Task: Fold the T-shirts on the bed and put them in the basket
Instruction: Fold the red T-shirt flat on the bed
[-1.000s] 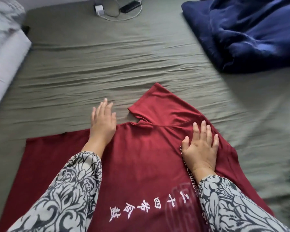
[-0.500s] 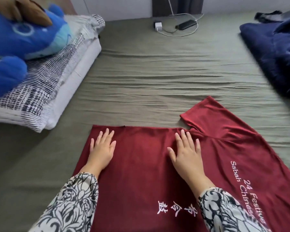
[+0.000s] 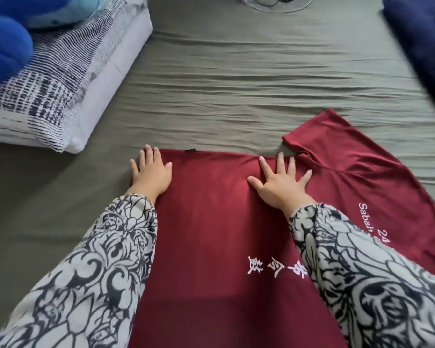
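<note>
Left hand (image 3: 152,174) and right hand (image 3: 281,183), fingers straight, press the dark red cotton T-shirt (image 3: 211,234) flat (sleeve unfolded). Smooth outward before creasing.

Left hand (image 3: 151,173), right hand (image 3: 280,183) — flat on T-shirt (image 3: 211,234).

A blue plush toy (image 3: 8,38) rests on a patterned pillow (image 3: 60,79); a navy blanket (image 3: 422,43) lies far right, a charger cable (image 3: 276,3) beyond.
</note>
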